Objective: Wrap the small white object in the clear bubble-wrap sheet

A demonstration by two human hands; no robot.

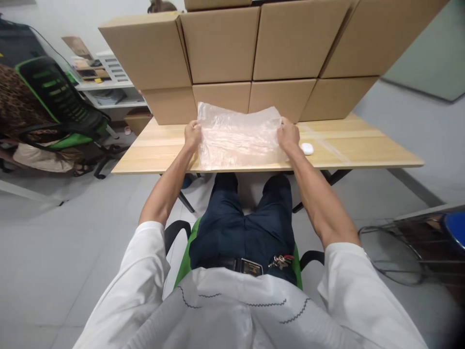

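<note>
A clear, crinkled plastic sheet or bag is stretched between my two hands above the front edge of the wooden table. My left hand is closed on its left edge. On the opposite side, my right hand grips the right edge with fingers curled round it. The wood shows faintly through the plastic. Just right of my right hand lies a small white rounded case.
Stacked cardboard boxes form a wall along the table's back. A person sits by a green and black chair at the left, near a white shelf desk. A blue stool stands at the right.
</note>
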